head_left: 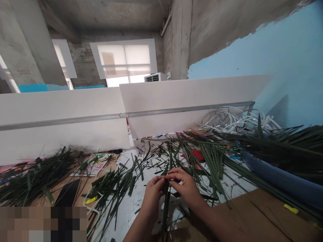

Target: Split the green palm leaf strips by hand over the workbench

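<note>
Both of my hands meet low in the middle of the head view, around a narrow upright bundle of dark green leaf strips (166, 210). My left hand (155, 188) has its thumb and fingers pinched on the strips. Touching it from the right, my right hand (182, 183) also pinches the strips between thumb and forefinger. The strips run above the fingertips and hang down between the wrists. Loose green leaves (213, 158) lie behind and to the right of the hands, and more cut pieces (111, 183) lie to the left.
A blue tub (280, 176) heaped with leaves stands at the right, with coiled white strips (227, 119) behind. Brown cardboard (242, 211) covers the near right. At the left lie a leaf pile (37, 178), a dark flat object (68, 193) and a yellow piece (91, 200). White panels (161, 97) stand behind.
</note>
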A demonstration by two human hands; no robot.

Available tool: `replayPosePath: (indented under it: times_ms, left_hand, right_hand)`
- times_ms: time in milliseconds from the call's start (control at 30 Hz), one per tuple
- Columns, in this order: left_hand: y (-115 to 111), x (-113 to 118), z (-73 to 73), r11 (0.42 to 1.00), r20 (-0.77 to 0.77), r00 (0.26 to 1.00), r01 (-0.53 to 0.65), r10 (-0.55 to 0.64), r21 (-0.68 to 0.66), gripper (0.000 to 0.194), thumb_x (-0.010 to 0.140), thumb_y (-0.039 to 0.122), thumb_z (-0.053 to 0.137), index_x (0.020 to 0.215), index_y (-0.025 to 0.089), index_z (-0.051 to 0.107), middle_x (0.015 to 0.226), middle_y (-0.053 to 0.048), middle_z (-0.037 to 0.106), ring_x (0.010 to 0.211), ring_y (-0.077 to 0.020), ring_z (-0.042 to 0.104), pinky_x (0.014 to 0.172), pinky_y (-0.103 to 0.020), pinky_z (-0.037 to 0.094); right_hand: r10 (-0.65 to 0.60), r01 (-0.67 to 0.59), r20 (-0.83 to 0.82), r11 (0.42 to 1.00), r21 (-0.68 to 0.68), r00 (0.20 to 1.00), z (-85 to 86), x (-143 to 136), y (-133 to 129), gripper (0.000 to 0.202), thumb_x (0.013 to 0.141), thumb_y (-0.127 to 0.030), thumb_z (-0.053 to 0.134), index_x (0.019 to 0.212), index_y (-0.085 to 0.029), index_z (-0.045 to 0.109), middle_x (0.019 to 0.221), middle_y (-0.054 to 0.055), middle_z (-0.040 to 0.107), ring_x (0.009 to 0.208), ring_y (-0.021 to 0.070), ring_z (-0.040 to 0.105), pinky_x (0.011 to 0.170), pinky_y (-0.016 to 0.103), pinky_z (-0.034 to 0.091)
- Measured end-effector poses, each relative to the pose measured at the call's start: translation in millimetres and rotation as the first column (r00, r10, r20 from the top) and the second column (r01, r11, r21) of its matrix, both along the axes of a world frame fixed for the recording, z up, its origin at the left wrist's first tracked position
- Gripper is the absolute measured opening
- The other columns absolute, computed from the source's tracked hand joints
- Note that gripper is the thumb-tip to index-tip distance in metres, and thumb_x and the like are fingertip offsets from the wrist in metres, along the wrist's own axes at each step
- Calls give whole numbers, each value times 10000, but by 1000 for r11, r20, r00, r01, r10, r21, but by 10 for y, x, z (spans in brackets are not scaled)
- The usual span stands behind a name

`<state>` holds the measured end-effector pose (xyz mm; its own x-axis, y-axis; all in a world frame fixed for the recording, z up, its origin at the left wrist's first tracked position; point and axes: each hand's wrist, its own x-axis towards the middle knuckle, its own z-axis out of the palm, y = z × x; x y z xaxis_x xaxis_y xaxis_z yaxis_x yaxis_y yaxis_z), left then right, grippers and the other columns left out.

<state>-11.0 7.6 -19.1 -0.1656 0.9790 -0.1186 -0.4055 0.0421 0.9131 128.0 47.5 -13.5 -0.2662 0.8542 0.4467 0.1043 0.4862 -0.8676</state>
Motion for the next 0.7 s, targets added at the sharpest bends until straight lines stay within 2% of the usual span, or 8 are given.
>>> replayPosePath:
  times_ms: [133,267,400,533,700]
  left_hand:
    - [-12,-16,41,1000,-24,1000,18,-18,14,326,574,336,818,810,132,722,706,-11,619,625,-106,473,575,-217,329]
    - [3,-18,20,1000,-105,994,-2,2,2,319,566,267,816,843,134,733,770,-32,676,638,-114,503,587,-225,348]
    - [-1,-19,-12,1000,-123,992,-17,18,9,288,574,247,814,824,136,724,764,-32,688,641,-119,520,596,-229,370]
    - [-9,-15,-4,999,-142,990,-11,18,50,279,570,245,819,806,127,726,750,-41,692,658,-129,538,619,-236,395]
    - [-30,-5,14,997,-176,984,1,13,80,281,570,270,841,778,132,710,727,-30,672,662,-131,534,618,-236,402]
  right_hand:
    - [11,-11,12,1000,-4,1000,-9,11,8,217,736,-210,615,856,-237,794,1076,99,665,982,252,610,820,367,486]
    - [8,-9,-32,1000,-18,999,-31,25,38,180,733,-211,617,840,-215,761,1092,92,633,817,201,602,716,332,487]
    - [-67,67,-19,998,-7,998,-33,37,68,168,739,-255,628,850,-214,747,974,54,569,695,159,537,642,303,458]
    - [-127,128,79,992,-7,989,-25,43,68,140,742,-290,651,809,-208,744,867,35,537,727,178,522,653,302,426]
    - [-71,74,52,996,-48,996,-42,46,88,98,732,-284,648,734,-193,686,827,31,547,804,204,547,713,314,423]
